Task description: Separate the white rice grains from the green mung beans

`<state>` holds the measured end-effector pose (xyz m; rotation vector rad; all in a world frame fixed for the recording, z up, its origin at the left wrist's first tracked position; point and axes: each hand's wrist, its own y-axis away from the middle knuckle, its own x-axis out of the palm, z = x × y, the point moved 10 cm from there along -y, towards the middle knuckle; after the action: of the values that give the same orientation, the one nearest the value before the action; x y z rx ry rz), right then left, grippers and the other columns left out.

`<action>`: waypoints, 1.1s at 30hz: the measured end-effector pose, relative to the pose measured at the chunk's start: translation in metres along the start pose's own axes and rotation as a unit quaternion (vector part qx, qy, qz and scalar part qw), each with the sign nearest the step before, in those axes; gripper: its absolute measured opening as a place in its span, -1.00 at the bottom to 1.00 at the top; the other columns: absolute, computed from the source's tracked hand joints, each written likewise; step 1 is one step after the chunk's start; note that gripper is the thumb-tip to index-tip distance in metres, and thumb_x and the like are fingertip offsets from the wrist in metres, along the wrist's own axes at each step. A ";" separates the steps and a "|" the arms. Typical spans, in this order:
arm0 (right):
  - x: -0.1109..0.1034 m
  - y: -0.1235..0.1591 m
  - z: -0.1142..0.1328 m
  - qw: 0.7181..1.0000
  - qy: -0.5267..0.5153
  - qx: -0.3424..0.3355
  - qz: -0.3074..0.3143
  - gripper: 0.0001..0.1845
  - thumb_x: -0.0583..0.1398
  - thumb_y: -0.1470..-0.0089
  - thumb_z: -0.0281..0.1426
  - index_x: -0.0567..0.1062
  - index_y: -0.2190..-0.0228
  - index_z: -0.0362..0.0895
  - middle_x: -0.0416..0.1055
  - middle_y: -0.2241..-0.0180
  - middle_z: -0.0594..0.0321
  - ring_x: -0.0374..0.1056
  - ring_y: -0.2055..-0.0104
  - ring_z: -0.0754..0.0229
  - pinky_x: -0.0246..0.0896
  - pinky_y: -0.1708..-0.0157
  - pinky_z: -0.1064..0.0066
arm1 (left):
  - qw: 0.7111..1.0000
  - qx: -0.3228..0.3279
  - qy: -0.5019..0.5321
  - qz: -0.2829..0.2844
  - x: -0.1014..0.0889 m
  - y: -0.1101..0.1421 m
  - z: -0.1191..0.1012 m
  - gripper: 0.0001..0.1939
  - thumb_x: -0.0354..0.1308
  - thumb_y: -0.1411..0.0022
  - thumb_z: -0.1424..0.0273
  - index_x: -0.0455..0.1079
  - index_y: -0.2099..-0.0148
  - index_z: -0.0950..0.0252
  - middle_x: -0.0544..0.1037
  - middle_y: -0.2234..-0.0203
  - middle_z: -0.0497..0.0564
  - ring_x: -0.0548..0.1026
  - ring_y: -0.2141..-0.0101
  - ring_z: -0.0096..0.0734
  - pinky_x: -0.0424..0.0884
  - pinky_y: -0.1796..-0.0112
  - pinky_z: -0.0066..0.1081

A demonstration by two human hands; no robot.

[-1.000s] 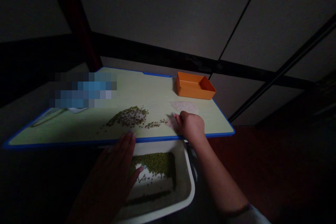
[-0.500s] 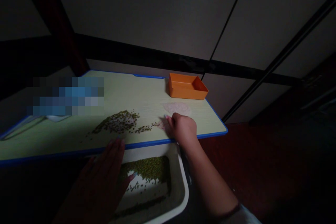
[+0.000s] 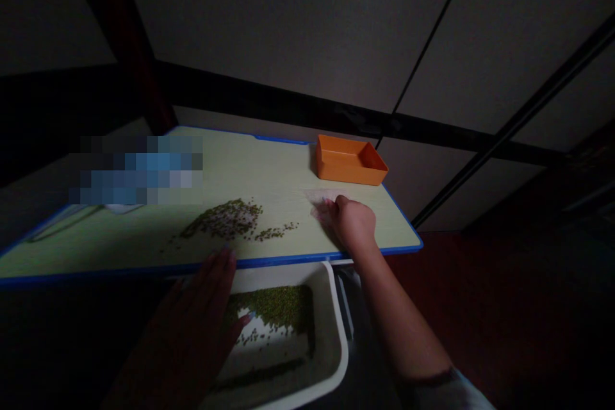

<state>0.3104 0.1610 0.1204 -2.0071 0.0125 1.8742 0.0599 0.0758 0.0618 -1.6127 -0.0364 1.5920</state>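
My right hand (image 3: 354,223) is closed, thumb and fingers pinched together over a thin patch of pale grains (image 3: 312,195) on the tabletop. What lies between its fingertips is too small to tell. In the dark foreground my left hand (image 3: 202,307) is open, fingers stretched towards the table's front edge and thumb over a white basin (image 3: 340,339). Green beans like mung beans (image 3: 283,304) fill the far part of that basin. A mixed pile of green beans and pale grains (image 3: 228,218) sits on the table, with a short trail of beans (image 3: 276,230) to its right.
An orange rectangular box (image 3: 353,163) stands at the table's back right. The pale table (image 3: 269,166) has a blue rim, and the basin sits below its front edge. A pixelated blue item (image 3: 148,170) lies at the left. Dark panels rise behind.
My right hand has moved slightly right and away from me, from beside the bean trail onto the pale grains. My left hand stays over the basin. The whole view has shifted a little.
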 end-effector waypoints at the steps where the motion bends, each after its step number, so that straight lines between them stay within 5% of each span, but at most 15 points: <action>1: -0.002 0.001 0.001 1.000 -0.004 -0.003 -0.005 -0.55 -0.07 -0.28 -0.15 0.52 0.30 -0.09 0.57 0.37 0.07 0.47 0.38 0.10 0.00 0.47 0.40 | 1.000 0.001 -0.001 -0.003 -0.001 0.000 0.000 -0.24 -0.17 -0.25 0.11 -0.25 -0.38 0.36 0.26 -0.25 0.26 0.32 -0.18 -0.03 0.26 -0.06 -0.03; 9: -0.003 0.017 0.032 0.992 -0.050 -0.114 0.037 -0.56 -0.03 -0.27 -0.12 0.54 0.35 -0.07 0.57 0.40 0.14 0.43 0.40 0.17 -0.14 0.50 0.41 | 1.000 0.003 -0.017 -0.006 -0.001 0.000 0.001 -0.23 -0.13 -0.23 0.13 -0.22 -0.37 0.35 0.30 -0.23 0.22 0.36 -0.16 -0.09 0.30 -0.04 -0.06; 28: 0.002 -0.004 0.006 0.999 0.017 -0.020 0.020 -0.54 -0.09 -0.30 -0.15 0.52 0.25 -0.10 0.57 0.32 0.03 0.48 0.32 0.09 0.08 0.42 0.40 | 0.999 -0.015 0.015 0.026 0.000 -0.001 0.002 -0.22 -0.12 -0.24 0.14 -0.33 -0.38 0.29 0.25 -0.25 0.22 0.34 -0.18 -0.08 0.24 -0.08 -0.05; 33: 0.003 -0.002 0.015 0.999 -0.001 -0.041 0.030 -0.53 -0.09 -0.30 -0.15 0.53 0.26 -0.10 0.57 0.32 0.06 0.49 0.30 0.08 0.10 0.41 0.40 | 0.999 -0.019 0.010 0.032 0.001 -0.001 0.002 -0.22 -0.11 -0.24 0.14 -0.32 -0.38 0.30 0.25 -0.25 0.22 0.32 -0.19 -0.10 0.23 -0.09 -0.07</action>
<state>0.2972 0.1678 0.1176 -2.0811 -0.0061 1.9431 0.0589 0.0783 0.0621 -1.6739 -0.0045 1.6320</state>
